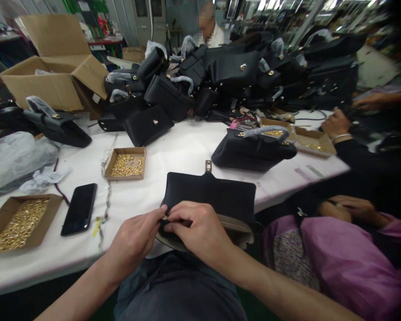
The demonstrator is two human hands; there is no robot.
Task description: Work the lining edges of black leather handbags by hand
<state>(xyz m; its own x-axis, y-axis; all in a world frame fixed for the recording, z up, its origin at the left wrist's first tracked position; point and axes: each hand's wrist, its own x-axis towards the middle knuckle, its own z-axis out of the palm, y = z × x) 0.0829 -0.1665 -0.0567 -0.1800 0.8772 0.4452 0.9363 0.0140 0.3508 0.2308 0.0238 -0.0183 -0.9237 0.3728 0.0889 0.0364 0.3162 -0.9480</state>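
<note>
A black handbag [210, 191] lies at the table's front edge with its flap spread away from me and a metal clasp [208, 166] at the flap's far edge. Its beige inner side shows at the near opening. My left hand [137, 232] is closed at the bag's left corner, thumb and fingers pinched together. Beside it, my right hand [197, 225] has its fingers curled in a pinch at the same corner, over the opening. Whatever small thing lies between the fingertips is too hidden to name.
Small boxes of gold-coloured hardware [126, 164] and a phone [79, 209] lie left. Another black bag [254, 149] stands right, beyond the flap. Many bags are piled behind, near a large carton [43, 91]. People's hands [337, 125] are at the right.
</note>
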